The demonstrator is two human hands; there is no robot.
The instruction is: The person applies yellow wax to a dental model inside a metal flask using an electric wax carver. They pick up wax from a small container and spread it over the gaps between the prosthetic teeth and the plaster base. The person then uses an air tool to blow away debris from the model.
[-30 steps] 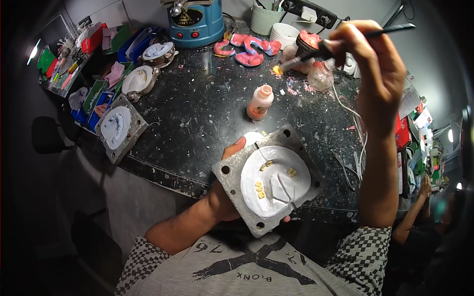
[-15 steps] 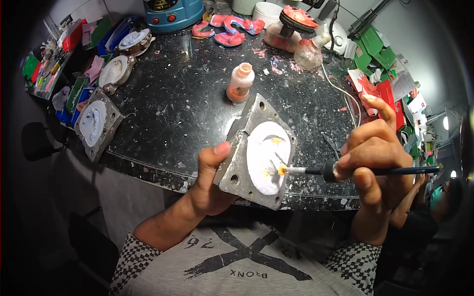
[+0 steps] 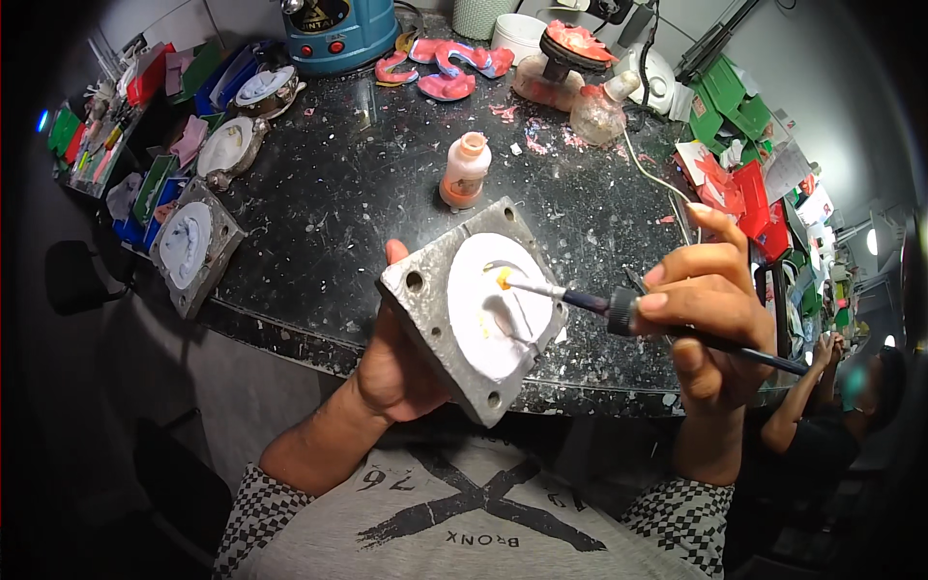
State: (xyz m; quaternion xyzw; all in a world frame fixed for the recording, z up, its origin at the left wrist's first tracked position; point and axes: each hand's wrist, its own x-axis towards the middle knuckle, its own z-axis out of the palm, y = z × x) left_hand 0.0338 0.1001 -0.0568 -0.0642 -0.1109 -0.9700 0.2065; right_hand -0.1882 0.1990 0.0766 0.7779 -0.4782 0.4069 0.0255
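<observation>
Head view. In the left hand (image 3: 389,369): square grey metal flask half (image 3: 450,358) with corner holes, gripped from below and along the left side, with fingers closed on the frame and partly hidden behind it. Held tilted above the front edge of the black workbench (image 3: 329,203), with the round white plaster bed (image 3: 476,338) turned toward the camera.

In the right hand (image 3: 720,304): slim dark brush (image 3: 580,301) with a black ribbed cap (image 3: 622,311) around the handle, gripped between thumb and bent fingers, with the uppermost finger extended. Orange tip directed at the upper part of the plaster bed; impossible to confirm contact.

Behind the flask half, upright on the workbench: small uncapped bottle (image 3: 465,174) with pinkish-orange contents.

At the left edge of the workbench: second square flask half (image 3: 217,256), likewise plaster-filled. Toward the back: blue machine (image 3: 358,43), beside pink-and-blue curved pieces (image 3: 447,85).
</observation>
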